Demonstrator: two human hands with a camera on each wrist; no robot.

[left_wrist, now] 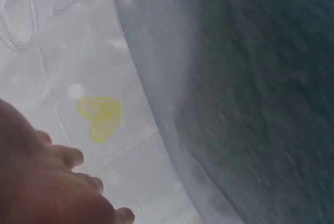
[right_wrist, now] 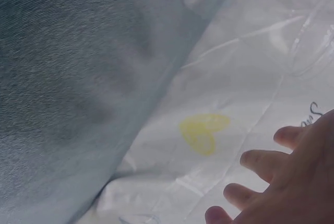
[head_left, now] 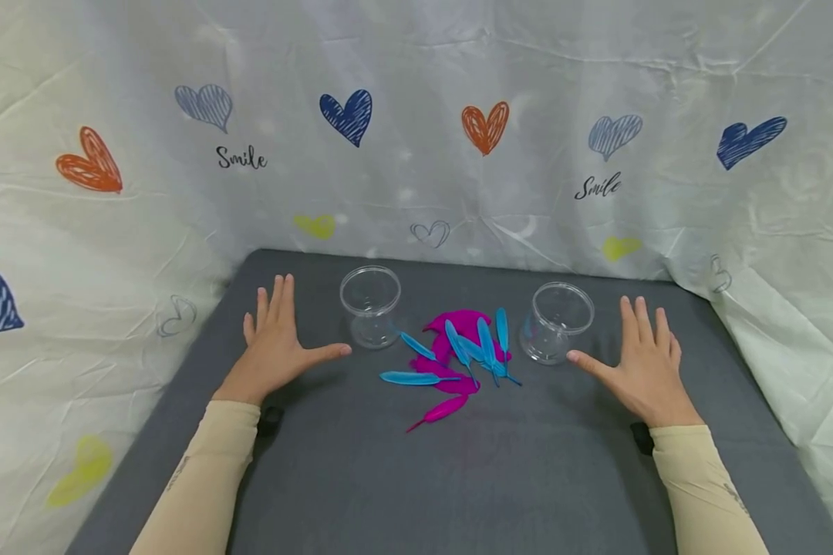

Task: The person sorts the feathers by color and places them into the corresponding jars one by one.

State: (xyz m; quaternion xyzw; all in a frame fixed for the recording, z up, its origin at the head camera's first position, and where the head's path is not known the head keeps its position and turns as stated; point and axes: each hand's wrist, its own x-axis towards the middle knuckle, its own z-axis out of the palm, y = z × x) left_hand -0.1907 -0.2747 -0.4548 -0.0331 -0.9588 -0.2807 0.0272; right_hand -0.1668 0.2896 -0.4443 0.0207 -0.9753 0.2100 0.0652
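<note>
Your left hand [head_left: 269, 358] and right hand [head_left: 647, 376] spread empty fingers; round clear plastic cups [head_left: 371, 308] flank slim blue feathers [head_left: 411, 378] and magenta feathers [head_left: 447, 408] at ten and two o'clock, likely for easy reach

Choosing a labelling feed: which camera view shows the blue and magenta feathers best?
Head view: the slim blue and magenta feathers lie wholly in frame, overlapping near the middle of the dark grey tabletop. Both wrist views show none of them.
</note>
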